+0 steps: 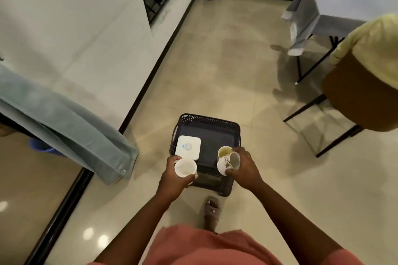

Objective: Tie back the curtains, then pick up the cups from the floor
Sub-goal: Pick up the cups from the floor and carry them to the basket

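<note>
Three cups are showing off the floor, so the pickup half is looking mostly done as far as this view reaches. Landmark: the dark basket (207, 127) sitting on the floor in front of the person. Well to its left, the grey-green curtain (71, 122) is hanging gathered and slanted across the doorway; whether a tie is holding it, cannot tell. Inside the basket at its near-left corner, a white square box (188, 146) is lying flat. Over the basket's near-left edge, the left hand (175, 178) is curling around a white cup (185, 168), mouth facing up. Over the near-right edge, the right hand (243, 168) is gripping two patterned cups (226, 162) together, tilted. Judging the remaining step: setting them down in the basket.
</note>
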